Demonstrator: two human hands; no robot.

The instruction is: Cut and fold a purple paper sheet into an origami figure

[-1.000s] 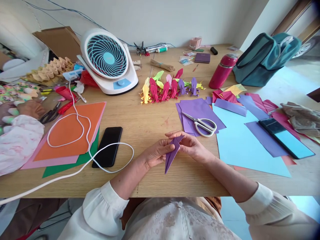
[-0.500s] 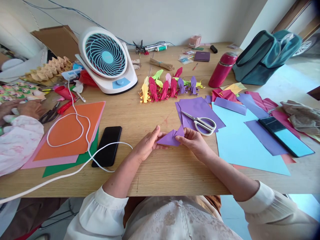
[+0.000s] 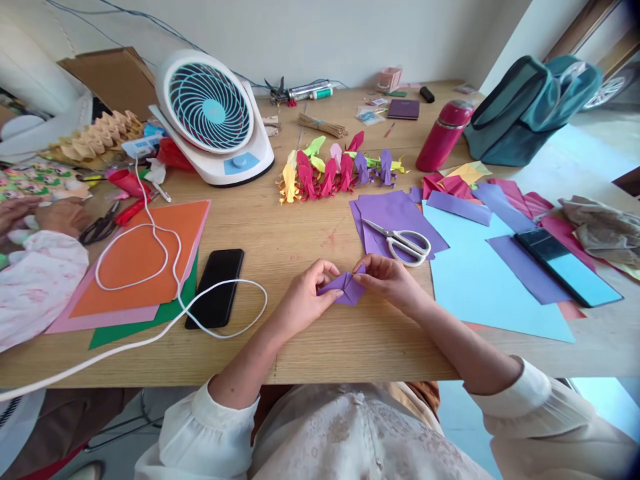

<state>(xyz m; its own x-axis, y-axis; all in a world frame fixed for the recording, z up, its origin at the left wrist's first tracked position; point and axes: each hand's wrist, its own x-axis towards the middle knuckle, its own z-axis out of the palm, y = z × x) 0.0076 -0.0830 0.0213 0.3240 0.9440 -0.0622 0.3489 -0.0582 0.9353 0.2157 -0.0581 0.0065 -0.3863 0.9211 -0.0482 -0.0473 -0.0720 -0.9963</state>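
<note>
A small folded piece of purple paper (image 3: 350,291) is held between both hands above the near middle of the table. My left hand (image 3: 309,297) pinches its left part, thumb on top. Its right upper corner is gripped by the thumb and fingers of my right hand (image 3: 385,279). Just beyond my right hand, white-handled scissors (image 3: 407,247) lie on a stack of purple sheets (image 3: 390,208). Several folded paper figures (image 3: 330,175) in yellow, red, pink, purple and green stand in a group farther back.
Left are a black phone (image 3: 215,290), white cable (image 3: 175,267), orange sheet (image 3: 145,267), fan (image 3: 213,113) and another person's hands (image 3: 63,217). Right are a blue sheet (image 3: 485,280), second phone (image 3: 567,267), red flask (image 3: 445,136) and teal bag (image 3: 525,127).
My left hand has changed its grip, its thumb now lying over the purple paper. The paper has been turned and shows a different folded shape. My right fingers have shifted to its upper corner.
</note>
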